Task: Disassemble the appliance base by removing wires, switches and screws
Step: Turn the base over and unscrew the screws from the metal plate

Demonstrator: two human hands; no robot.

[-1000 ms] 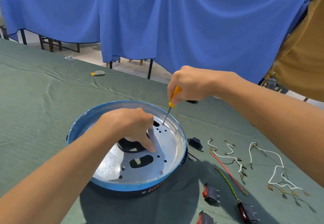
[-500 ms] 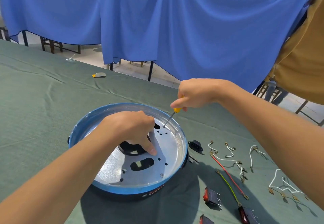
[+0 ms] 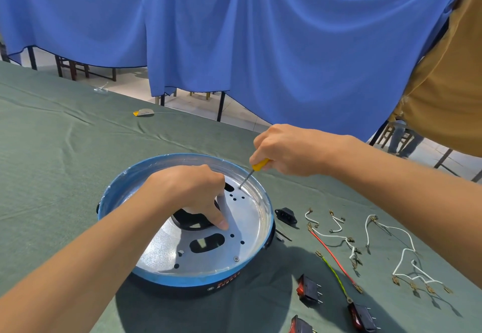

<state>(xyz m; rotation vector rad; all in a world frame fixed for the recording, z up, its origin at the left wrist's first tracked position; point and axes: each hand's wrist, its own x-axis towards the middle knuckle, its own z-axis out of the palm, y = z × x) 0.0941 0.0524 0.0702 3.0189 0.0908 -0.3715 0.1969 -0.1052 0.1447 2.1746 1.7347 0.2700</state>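
Head view: a green-clothed worktop point(image 3: 65, 163) carries the round blue-rimmed metal appliance base point(image 3: 182, 279) at lower centre. The left grip point(image 3: 187, 194) holds its silver plate, thumb flat on top, fingers curled at the black central opening. The right grip point(image 3: 284, 147) is closed round a yellow-handled screwdriver point(image 3: 260, 164), tip on the plate's far edge. Black rocker switches point(image 3: 309, 288) and loose wires point(image 3: 336, 257) lie lower right.

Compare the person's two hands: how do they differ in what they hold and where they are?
The right hand grips a yellow-handled screwdriver; the left hand holds no tool. The left hand sits inside the appliance base, thumb pressing its metal plate, fingers curled at the central hole; the right hand is above the far rim, and only the screwdriver tip reaches the plate. Both have curled fingers and work on the same base.
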